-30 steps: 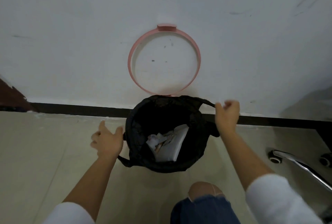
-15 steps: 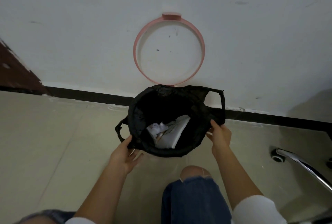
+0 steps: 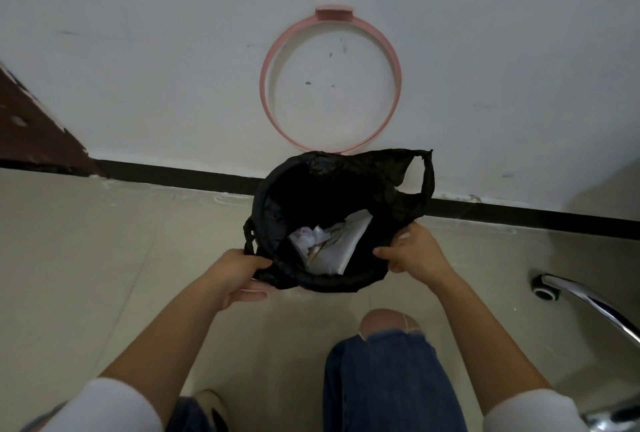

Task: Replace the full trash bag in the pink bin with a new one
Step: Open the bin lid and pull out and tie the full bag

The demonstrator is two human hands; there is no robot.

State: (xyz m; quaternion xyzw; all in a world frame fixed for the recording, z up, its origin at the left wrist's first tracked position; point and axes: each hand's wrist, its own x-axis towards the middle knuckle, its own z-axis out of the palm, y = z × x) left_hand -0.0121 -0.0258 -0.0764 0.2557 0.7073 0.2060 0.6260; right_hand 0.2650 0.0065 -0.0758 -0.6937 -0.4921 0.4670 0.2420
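Below the pink ring (image 3: 330,82), the left hand (image 3: 232,276) pinched the bag (image 3: 325,220) rim; between the grips paper (image 3: 329,244) showed; the right hand (image 3: 414,251) clamped the opposite rim. Removal step seemed underway; next, gathering the handles.

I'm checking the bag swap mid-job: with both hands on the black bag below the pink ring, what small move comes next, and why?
Probably gather the two handle loops together to close the black bag. It is already off the pink ring, its mouth gapes with paper waste exposed, and the left hand and right hand grip only the near rim, while the right handle loop stands free.
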